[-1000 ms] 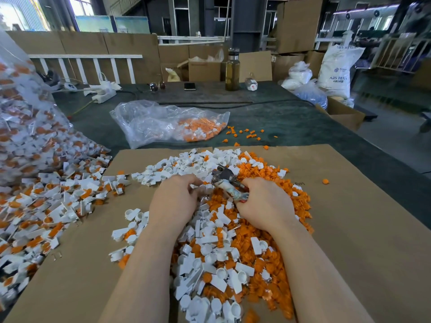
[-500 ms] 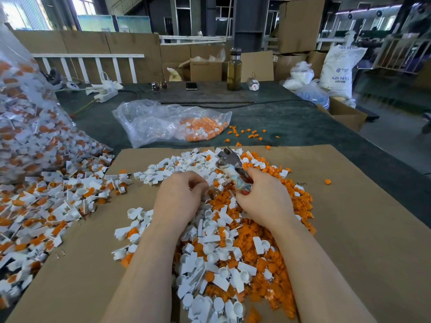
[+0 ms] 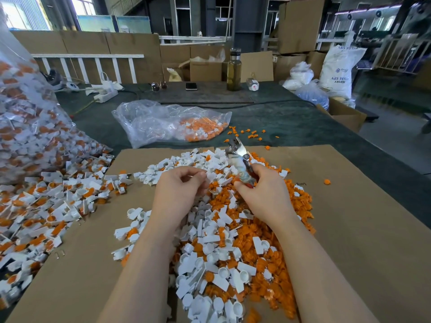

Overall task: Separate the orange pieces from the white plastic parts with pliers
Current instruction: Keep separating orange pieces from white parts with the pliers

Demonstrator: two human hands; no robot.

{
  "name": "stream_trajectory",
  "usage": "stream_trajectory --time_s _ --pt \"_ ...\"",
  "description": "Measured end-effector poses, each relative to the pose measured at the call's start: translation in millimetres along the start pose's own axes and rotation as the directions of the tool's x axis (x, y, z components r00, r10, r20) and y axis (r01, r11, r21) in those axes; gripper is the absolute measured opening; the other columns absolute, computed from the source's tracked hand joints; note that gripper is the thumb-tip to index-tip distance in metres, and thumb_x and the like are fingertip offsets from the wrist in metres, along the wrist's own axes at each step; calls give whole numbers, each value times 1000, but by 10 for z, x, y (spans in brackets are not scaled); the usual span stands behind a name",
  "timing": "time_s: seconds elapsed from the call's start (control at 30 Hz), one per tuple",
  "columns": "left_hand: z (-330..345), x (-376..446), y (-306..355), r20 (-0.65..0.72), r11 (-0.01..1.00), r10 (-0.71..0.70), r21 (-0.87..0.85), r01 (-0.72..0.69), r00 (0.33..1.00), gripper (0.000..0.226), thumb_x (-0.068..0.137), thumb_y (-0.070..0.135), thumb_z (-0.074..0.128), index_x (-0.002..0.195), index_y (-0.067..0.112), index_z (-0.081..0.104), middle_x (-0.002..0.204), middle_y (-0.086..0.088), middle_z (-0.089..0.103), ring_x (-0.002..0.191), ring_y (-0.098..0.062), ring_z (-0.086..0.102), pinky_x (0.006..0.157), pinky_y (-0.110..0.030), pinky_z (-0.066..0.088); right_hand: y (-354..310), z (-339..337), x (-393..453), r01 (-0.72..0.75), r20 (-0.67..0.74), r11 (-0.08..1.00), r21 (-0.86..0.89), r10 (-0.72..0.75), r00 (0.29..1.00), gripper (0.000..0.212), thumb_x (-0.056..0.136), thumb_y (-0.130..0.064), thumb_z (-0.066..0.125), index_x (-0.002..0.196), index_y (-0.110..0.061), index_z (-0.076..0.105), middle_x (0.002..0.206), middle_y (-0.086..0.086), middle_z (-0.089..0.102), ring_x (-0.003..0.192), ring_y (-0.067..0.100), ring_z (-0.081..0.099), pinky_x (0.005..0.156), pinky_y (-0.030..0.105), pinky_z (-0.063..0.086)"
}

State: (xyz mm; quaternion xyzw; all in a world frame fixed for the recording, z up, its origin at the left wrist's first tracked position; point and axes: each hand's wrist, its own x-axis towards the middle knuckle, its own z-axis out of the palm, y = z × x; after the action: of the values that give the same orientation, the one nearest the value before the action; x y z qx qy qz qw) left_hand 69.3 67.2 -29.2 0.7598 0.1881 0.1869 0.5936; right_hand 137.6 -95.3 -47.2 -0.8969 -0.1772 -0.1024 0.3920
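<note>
The right hand, gripping the pliers, has lifted them off the pile while the left hand pinches a white part, ready for another pull.

I'm in a factory or warehouse kind of place, sat at a big green-covered table with a sheet of cardboard over it. Stacked cardboard boxes line the back, there's a white sack marked ABS resin, steel columns, white railings, and a huge clear bag stuffed with white and orange plastic parts beside me.
</note>
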Motion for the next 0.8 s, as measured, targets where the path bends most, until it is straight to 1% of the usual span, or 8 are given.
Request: stream_trajectory --time_s 0.1,0.2,0.3,0.4,0.47,0.53,0.63,0.8 --pt "-1 -3 20 22 982 -70 -175 73 997 7 92 15 69 88 15 74 75 0 77 65 -10 72 59 -20 58 -28 -29 -12 -7 -12 999 47 8 1000 11 88 -33 65 91 -27 57 82 -14 59 75 7 57 60 24 46" --pt "-9 7 28 29 947 -118 -297 121 993 8 88 18 74 88 10 75 77 -4 77 69 -15 73 63 -22 60 -58 -35 -25 -1 -28 997 80 3 1000 12 88 -32 65 92 -23 59 84 -11 62 77 8 58 64 28 50" --pt "-10 5 34 51 944 -112 -307 122 992 5 85 11 75 90 9 75 77 -2 77 68 -13 73 67 -23 60 -80 -27 -32 17 -39 994 111 -12 999 12 89 -31 65 95 -22 60 85 -12 62 78 8 59 66 28 51" --pt "18 -19 55 105 941 -87 -319 116 991 13 87 3 71 97 11 72 76 -2 76 70 -13 73 68 -22 60 -103 -30 -43 47 -58 987 157 -39 998 11 90 -30 65 95 -28 55 83 -18 58 77 0 57 61 14 42" --pt "53 -38 73 130 937 -87 -325 125 988 15 89 2 70 101 12 70 77 -3 76 71 -13 73 68 -21 60 -116 -36 -50 59 -70 979 197 -46 996 11 91 -29 64 98 -27 57 85 -19 59 77 -2 58 58 9 39" --pt "93 -57 85 131 939 -94 -317 132 987 14 89 4 70 99 12 71 77 -3 76 70 -12 72 68 -21 59 -128 -43 -55 70 -83 963 262 -50 995 13 91 -27 64 102 -23 60 87 -15 63 79 -1 59 59 9 43" --pt "139 -70 94 114 943 -104 -304 134 988 9 86 9 75 91 16 73 76 0 76 71 -12 72 69 -23 58 -153 -52 -69 94 -98 933 347 -64 993 10 91 -26 66 97 -30 59 86 -15 63 85 -6 59 65 5 45" --pt "171 -81 105 129 922 -108 -357 148 986 5 85 7 74 86 10 70 72 -3 74 69 -15 73 66 -24 57 -178 -53 -84 109 -105 925 364 -75 992 14 90 -27 67 93 -36 57 83 -17 63 83 -9 59 67 3 44"
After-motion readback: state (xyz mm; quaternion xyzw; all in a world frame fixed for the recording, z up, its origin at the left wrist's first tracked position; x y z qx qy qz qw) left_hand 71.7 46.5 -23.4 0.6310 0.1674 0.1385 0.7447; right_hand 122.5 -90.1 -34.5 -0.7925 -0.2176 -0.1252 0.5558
